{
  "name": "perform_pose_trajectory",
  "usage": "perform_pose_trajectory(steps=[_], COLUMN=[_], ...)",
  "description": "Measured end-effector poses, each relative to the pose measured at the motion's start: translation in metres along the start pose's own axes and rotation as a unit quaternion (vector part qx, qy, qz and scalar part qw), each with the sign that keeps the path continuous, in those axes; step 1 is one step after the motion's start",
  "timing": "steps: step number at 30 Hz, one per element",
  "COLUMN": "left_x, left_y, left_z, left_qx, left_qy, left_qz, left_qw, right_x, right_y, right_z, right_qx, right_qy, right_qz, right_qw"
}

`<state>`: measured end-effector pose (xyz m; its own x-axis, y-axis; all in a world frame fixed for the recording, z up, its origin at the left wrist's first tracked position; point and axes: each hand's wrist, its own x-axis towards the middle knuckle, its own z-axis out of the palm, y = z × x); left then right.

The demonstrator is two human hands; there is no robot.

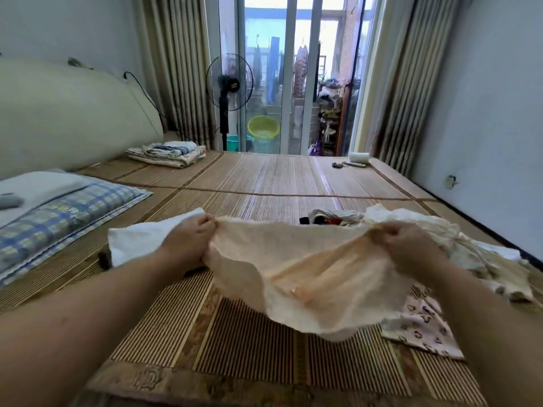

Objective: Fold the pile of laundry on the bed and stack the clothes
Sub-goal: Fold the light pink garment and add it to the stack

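Note:
A pale peach garment (299, 274) hangs stretched between my hands above the bamboo mat (235, 333). My left hand (188, 239) grips its left top edge and my right hand (411, 245) grips its right top edge. A white folded cloth (141, 236) lies flat behind my left hand. To the right lies a loose pile of cream and white laundry (440, 230), with dark and red pieces (323, 220) behind the garment. A pink patterned piece (423, 324) lies flat under my right forearm.
A plaid pillow (58, 218) lies at the left by the cream headboard (64, 113). Folded blankets (167, 154) sit at the far left corner. Small items and a white roll (357, 158) rest at the far right. A standing fan (226, 92) stands beyond the bed.

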<state>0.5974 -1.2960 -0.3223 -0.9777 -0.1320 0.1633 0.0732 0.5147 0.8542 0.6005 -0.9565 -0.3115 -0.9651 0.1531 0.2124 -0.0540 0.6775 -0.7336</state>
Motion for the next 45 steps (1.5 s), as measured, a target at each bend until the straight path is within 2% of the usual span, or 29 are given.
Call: perform_pose_trajectory(steps=[2, 3, 5, 7, 9, 15, 17, 20, 23, 27, 29, 31, 32, 33, 34, 35, 36, 37, 38, 39, 40, 42, 44, 45], left_x=[0.011, 0.017, 0.025, 0.028, 0.028, 0.024, 0.025, 0.024, 0.025, 0.024, 0.024, 0.028, 0.028, 0.028, 0.028, 0.030, 0.028, 0.027, 0.028, 0.032, 0.032, 0.029, 0.032, 0.034], left_y=[0.025, 0.035, 0.049, 0.059, 0.064, 0.069, 0.066, 0.061, 0.050, 0.026, 0.029, 0.040, 0.046, 0.049, 0.051, 0.049, 0.050, 0.047, 0.045, 0.040, 0.040, 0.040, 0.034, 0.031], left_z=[-0.027, -0.040, -0.067, -0.092, -0.112, -0.141, -0.147, -0.148, -0.149, -0.152, -0.145, -0.134, -0.128, -0.123, -0.120, -0.118, -0.118, -0.120, -0.124, -0.126, -0.129, -0.131, -0.132, -0.131], left_qx=[0.050, 0.096, 0.254, 0.369, 0.408, 0.377, 0.336, 0.276, 0.202, 0.004, -0.193, -0.408, -0.456, -0.449, -0.400, -0.306, -0.178, -0.021, 0.145, 0.288, 0.417, 0.500, 0.502, 0.479], left_qy=[-0.012, -0.013, 0.000, 0.024, 0.057, 0.088, 0.084, 0.083, 0.066, 0.033, 0.052, 0.086, 0.101, 0.104, 0.096, 0.081, 0.054, 0.031, 0.009, -0.016, -0.034, -0.055, -0.061, -0.051], left_qz=[0.058, 0.082, 0.114, 0.128, 0.134, 0.058, 0.016, -0.028, -0.102, -0.191, -0.197, -0.173, -0.158, -0.146, -0.134, -0.107, -0.070, -0.015, 0.045, 0.095, 0.125, 0.141, 0.148, 0.125], left_qw=[0.997, 0.992, 0.960, 0.920, 0.901, 0.920, 0.938, 0.957, 0.972, 0.981, 0.960, 0.892, 0.870, 0.875, 0.902, 0.942, 0.980, 0.999, 0.988, 0.953, 0.900, 0.853, 0.850, 0.867], right_x=[0.012, 0.019, 0.032, 0.039, 0.038, 0.028, 0.025, 0.022, 0.017, 0.012, 0.009, 0.009, 0.010, 0.012, 0.013, 0.015, 0.016, 0.017, 0.018, 0.019, 0.020, 0.020, 0.021, 0.021], right_y=[-0.037, -0.052, -0.072, -0.081, -0.088, -0.105, -0.107, -0.110, -0.116, -0.119, -0.116, -0.110, -0.107, -0.104, -0.101, -0.099, -0.096, -0.093, -0.088, -0.083, -0.079, -0.072, -0.067, -0.065], right_z=[-0.023, -0.034, -0.052, -0.069, -0.082, -0.103, -0.107, -0.106, -0.103, -0.105, -0.106, -0.104, -0.102, -0.099, -0.096, -0.094, -0.093, -0.093, -0.094, -0.097, -0.100, -0.103, -0.103, -0.102], right_qx=[-0.059, -0.135, -0.335, -0.433, -0.411, -0.359, -0.316, -0.182, -0.082, -0.008, 0.029, 0.061, 0.077, 0.090, 0.095, 0.089, 0.074, 0.053, 0.033, 0.010, -0.014, -0.064, -0.097, -0.101], right_qy=[0.004, 0.003, 0.002, 0.025, 0.057, 0.118, 0.119, 0.103, 0.078, -0.047, -0.112, -0.132, -0.129, -0.119, -0.105, -0.084, -0.057, -0.027, 0.007, 0.042, 0.073, 0.106, 0.114, 0.114], right_qz=[-0.047, -0.070, -0.113, -0.130, -0.127, -0.075, -0.049, -0.019, -0.003, 0.070, 0.112, 0.136, 0.146, 0.157, 0.167, 0.175, 0.177, 0.173, 0.163, 0.149, 0.135, 0.112, 0.089, 0.077], right_qw=[0.997, 0.988, 0.935, 0.891, 0.901, 0.923, 0.940, 0.978, 0.994, 0.996, 0.987, 0.980, 0.978, 0.976, 0.976, 0.977, 0.980, 0.983, 0.986, 0.988, 0.988, 0.986, 0.985, 0.985])
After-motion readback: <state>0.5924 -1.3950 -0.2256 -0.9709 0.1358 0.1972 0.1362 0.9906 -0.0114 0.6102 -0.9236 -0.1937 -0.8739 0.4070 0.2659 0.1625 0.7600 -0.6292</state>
